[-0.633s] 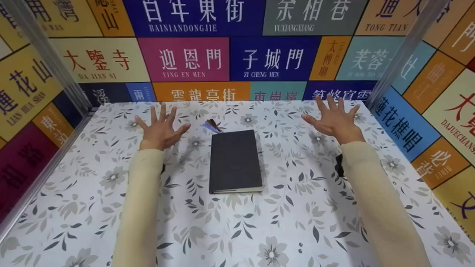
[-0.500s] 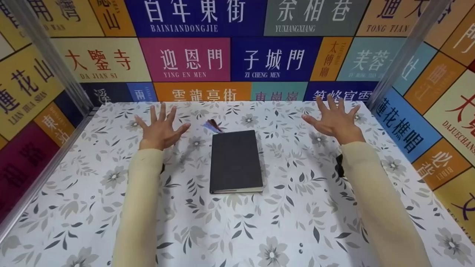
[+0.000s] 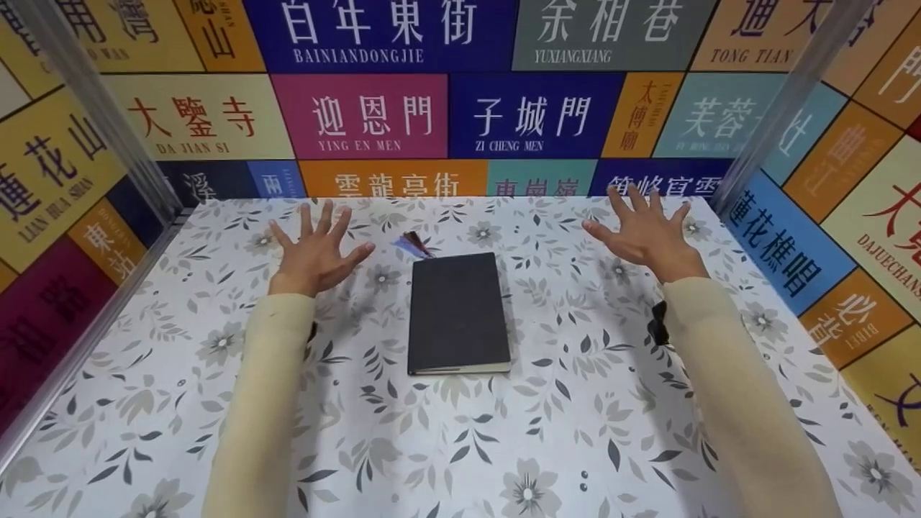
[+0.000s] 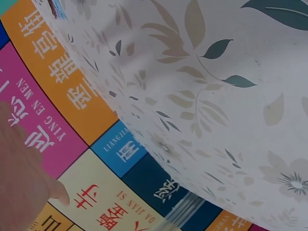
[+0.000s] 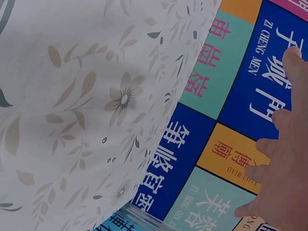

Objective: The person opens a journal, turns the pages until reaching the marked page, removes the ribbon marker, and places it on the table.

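Note:
A dark-covered book (image 3: 459, 314) lies closed on the flower-patterned table, its pale page edges showing at the near side. From its far end sticks out a bookmark tassel (image 3: 415, 244), purple-blue and brown. My left hand (image 3: 314, 252) is held over the table left of the book, fingers spread, holding nothing. Out to the right, my right hand (image 3: 646, 236) also has its fingers spread and holds nothing. Both hands stand apart from the book. The left wrist view catches part of the left hand (image 4: 24, 178) at its edge; the right wrist view shows the right hand (image 5: 284, 154).
The table (image 3: 446, 446) has a white cloth with grey leaves and flowers. Behind it and at both sides rise panels (image 3: 374, 115) of coloured blocks with lettering. Clear strips (image 3: 788, 101) run up the two back corners. A dark strap piece (image 3: 658, 324) shows beneath the right sleeve.
My left hand has shifted slightly to the right, and its forearm leans a little more. The right hand has dipped slightly. The book stays where it was.

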Demonstrator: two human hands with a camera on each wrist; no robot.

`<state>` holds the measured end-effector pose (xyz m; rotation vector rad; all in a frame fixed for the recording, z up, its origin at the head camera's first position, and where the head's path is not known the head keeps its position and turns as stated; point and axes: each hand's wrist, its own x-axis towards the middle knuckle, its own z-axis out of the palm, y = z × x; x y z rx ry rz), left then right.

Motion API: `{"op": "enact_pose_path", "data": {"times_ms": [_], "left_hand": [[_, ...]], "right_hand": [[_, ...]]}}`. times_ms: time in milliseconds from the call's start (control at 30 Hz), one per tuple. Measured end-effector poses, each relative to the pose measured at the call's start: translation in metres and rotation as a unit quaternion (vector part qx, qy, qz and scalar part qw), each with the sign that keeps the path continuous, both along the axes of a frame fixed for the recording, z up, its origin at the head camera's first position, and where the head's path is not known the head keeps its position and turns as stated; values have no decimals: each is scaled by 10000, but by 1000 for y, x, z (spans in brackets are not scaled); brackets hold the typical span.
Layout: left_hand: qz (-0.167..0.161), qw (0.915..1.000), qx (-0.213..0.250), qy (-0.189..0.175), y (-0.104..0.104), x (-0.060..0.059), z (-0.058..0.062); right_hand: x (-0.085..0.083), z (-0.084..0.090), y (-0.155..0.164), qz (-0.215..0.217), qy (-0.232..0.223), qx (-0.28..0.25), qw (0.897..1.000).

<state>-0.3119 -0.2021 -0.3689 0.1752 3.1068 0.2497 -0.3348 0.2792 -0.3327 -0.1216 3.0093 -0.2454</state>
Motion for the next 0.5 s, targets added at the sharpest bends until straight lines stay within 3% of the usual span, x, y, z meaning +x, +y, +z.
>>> {"op": "enact_pose_path", "data": {"times_ms": [200,500], "left_hand": [[-307,9995,-3,28,10,3,-3],[-733,9969,289,-60,23,15,-9]], "right_hand": [[3,3,-7,140,-105,-301,9994],[12,-1,-20,504,160,-524,9972]]}}
